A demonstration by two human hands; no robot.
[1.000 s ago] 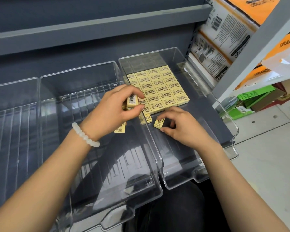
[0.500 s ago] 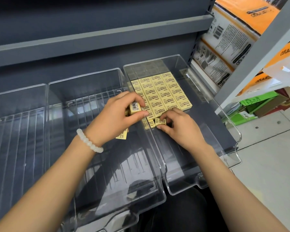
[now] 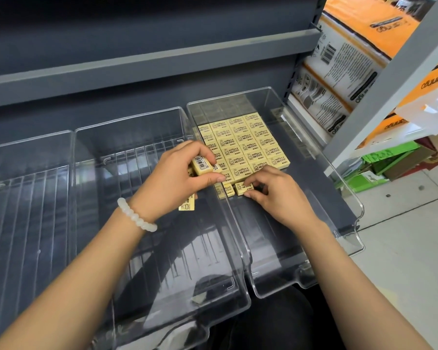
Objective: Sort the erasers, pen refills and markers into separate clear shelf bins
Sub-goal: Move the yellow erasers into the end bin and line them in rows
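Three clear shelf bins stand side by side on a grey shelf. The right bin [image 3: 349, 198] holds several small yellow erasers [image 3: 248, 145] laid flat in neat rows at its back. My left hand [image 3: 177, 183] hovers over the wall between the middle and right bins and grips a small stack of yellow erasers [image 3: 204, 165], barcode side up; more show under its palm. My right hand [image 3: 276, 195] is inside the right bin and pinches one yellow eraser [image 3: 242, 188] against the front row. No pen refills or markers are in view.
The middle bin [image 3: 162, 261] and left bin [image 3: 23, 198] hold nothing visible besides what my left hand carries. A grey shelf edge [image 3: 147, 64] runs above. Orange and white packages [image 3: 339, 72] and green boxes [image 3: 379, 160] sit to the right, by the tiled floor.
My right hand slid its eraser forward from the bare bin floor up to the front row. My left hand stayed over the bin wall with its stack.
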